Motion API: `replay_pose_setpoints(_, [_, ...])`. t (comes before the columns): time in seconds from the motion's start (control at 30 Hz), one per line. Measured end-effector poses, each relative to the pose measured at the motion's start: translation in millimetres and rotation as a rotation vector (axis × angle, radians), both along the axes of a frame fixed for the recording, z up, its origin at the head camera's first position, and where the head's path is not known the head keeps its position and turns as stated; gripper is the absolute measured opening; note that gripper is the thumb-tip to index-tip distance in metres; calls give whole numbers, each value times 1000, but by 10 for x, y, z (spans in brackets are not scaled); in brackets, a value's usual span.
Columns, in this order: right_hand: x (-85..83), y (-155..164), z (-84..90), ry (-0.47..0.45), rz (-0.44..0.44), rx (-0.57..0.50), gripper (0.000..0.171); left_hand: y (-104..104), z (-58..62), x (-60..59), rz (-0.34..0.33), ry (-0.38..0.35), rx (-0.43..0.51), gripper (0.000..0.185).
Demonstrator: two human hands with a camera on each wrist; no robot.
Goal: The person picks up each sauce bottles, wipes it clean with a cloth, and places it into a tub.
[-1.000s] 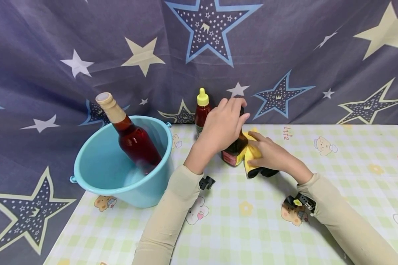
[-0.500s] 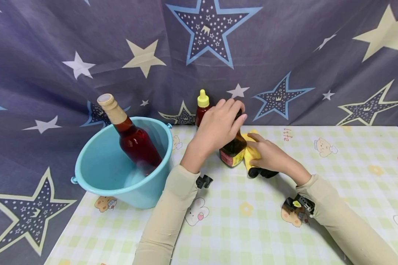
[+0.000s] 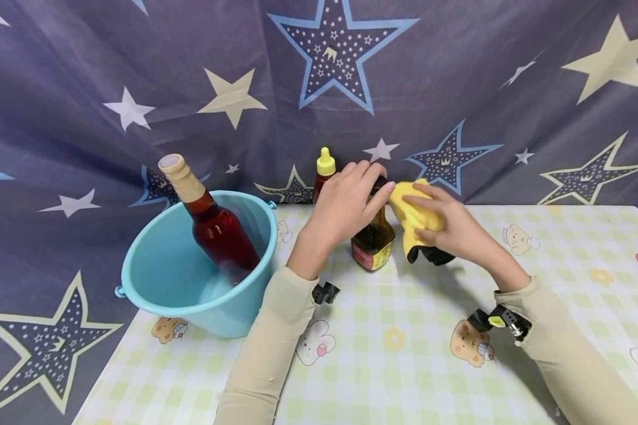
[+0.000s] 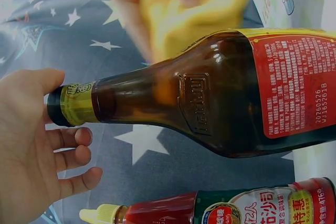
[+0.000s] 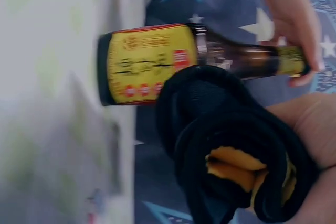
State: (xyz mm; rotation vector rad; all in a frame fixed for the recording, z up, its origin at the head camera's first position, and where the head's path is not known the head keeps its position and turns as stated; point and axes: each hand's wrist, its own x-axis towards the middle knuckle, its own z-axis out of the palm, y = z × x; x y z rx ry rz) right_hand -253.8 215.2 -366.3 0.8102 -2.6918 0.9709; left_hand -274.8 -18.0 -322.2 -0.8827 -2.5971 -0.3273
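A brown glass sauce bottle (image 3: 373, 245) with a red and yellow label stands upright on the table. My left hand (image 3: 342, 203) pinches its black cap from above, the other fingers apart from the neck in the left wrist view. Just right of the bottle, my right hand (image 3: 452, 227) grips a bunched yellow cloth (image 3: 416, 212) above the table. The cloth's black edging (image 5: 210, 108) curls into a roll in the right wrist view. Behind my left hand, a red sauce squeeze bottle (image 4: 163, 208) with a yellow nozzle cap stands partly hidden in the head view.
A light blue bucket (image 3: 234, 319) stands at the left, with a tall bottle of red liquid (image 3: 220, 236) leaning in it, its neck above the rim. A checked tablecloth (image 3: 383, 378) covers the table. A star-patterned curtain (image 3: 181, 35) hangs along the back edge.
My right hand has lifted the yellow cloth off the table, up beside the bottle's neck. My left hand stays at the cap; the bottle has shifted only slightly.
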Motion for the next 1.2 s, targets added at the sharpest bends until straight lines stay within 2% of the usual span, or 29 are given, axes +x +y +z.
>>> replay_pose_setpoints(0.17, [87, -34, 135, 234, -30, -222, 64, 9, 23, 11, 1, -23, 6, 44])
replay_pose_setpoints(0.3, [147, -131, 164, 410, 25, -373, 65, 18, 32, 23, 4, -22, 8, 45])
replay_pose_setpoints(0.4, [172, -213, 134, 484, 75, -425, 67, 20, 30, 27, 10, 4, -3, 43])
replay_pose_setpoints(0.5, [177, -275, 81, 502, 95, -432, 70, 23, 24, 26, 7, 34, -14, 39])
replay_pose_setpoints(0.83, [187, -330, 3, 481, 65, -307, 65, 18, 6, 27, -54, 173, -46, 35])
replay_pose_setpoints(1.2, [218, -344, 12, 494, 40, -307, 63, 15, 21, 52, -54, 169, -83, 39])
